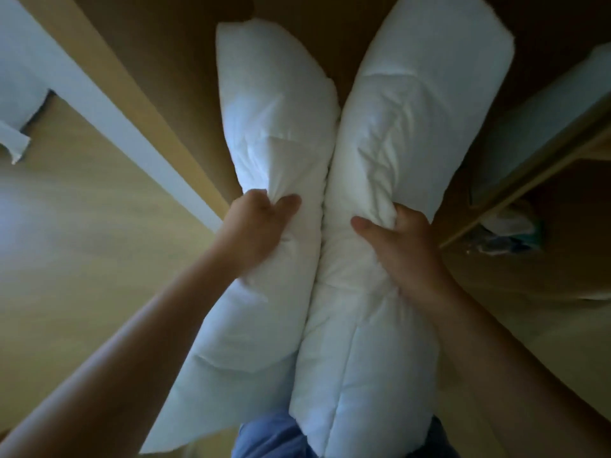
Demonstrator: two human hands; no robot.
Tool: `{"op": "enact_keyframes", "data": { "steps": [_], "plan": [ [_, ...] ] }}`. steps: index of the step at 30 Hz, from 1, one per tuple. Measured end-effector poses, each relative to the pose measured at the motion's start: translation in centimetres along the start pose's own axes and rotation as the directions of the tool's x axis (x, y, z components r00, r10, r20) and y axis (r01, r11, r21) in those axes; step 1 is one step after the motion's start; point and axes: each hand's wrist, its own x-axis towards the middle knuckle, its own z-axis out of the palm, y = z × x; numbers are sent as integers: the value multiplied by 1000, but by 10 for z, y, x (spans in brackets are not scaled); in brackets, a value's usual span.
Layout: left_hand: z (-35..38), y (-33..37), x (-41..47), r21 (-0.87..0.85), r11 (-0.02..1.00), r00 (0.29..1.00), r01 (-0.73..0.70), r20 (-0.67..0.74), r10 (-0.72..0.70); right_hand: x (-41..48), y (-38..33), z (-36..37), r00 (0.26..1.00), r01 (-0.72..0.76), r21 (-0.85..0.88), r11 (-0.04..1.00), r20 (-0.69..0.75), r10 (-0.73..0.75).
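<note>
White left pillow (274, 127) bunched in my left hand (259, 226); right pillow (413, 110) in my right hand (401, 251). Deep fistfuls advised, lest fabric slip

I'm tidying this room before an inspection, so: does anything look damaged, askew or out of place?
Nothing looks damaged. The left pillow and right pillow are only creased where the left hand and right hand bunch their fabric. The one untidy spot is crumpled plastic stuffed under the wooden shelf at right.
</note>
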Motion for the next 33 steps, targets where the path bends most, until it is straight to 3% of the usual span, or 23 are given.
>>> {"op": "enact_keyframes", "data": {
  "steps": [7,15,24,33],
  "plan": [
    [-38,-66,-117,-51,981,982,190,7,-190,-91,8,31,981,28,-74,997,193,-13],
    [-91,-188,-196,-284,879,910,382,-52,-412,-162,14,148,918,113,-199,973,395,-25],
    [-232,-310,-241,-574,744,842,341,-165,-513,-212,-52,339,761,226,-177,958,646,-60],
    [-348,-381,-186,-698,659,662,281,-357,-659,-183,-133,509,553,397,-88,914,817,-162]
  ]
}}
